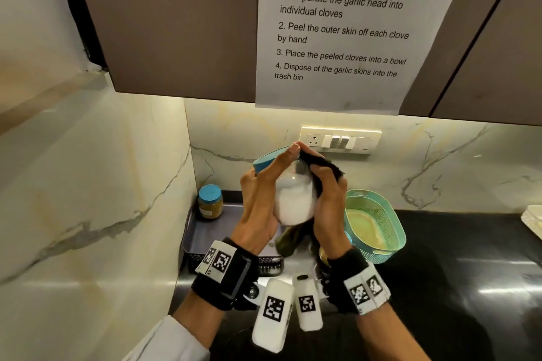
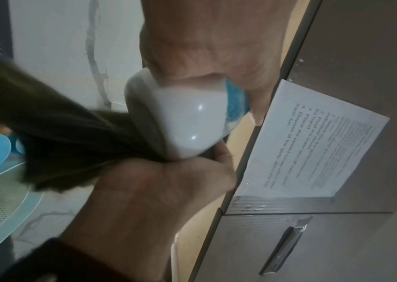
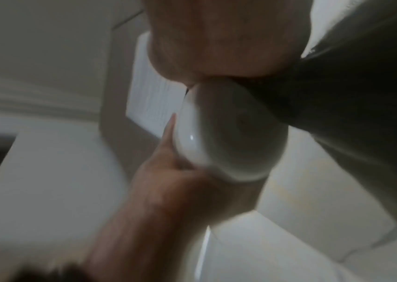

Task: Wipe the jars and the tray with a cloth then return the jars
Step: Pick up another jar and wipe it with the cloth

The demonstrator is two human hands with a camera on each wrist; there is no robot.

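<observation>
Jar (image 1: 210, 201) in tray (image 1: 202, 236) — basket (image 1: 378, 226) rightward

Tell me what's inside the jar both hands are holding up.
A white powder or grains fills most of the jar. The left hand and the dark cloth in the right hand cover its sides and top.

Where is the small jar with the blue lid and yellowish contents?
In the head view, the small blue-lidded jar stands at left in the dark tray's back corner, against the marble wall.

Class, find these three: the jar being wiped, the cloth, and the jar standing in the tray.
Held jar (image 1: 293, 202), head view, white-filled body.
Cloth (image 1: 322, 165), head view, top fold.
Standing jar (image 1: 210, 207), head view, glass side.
</observation>
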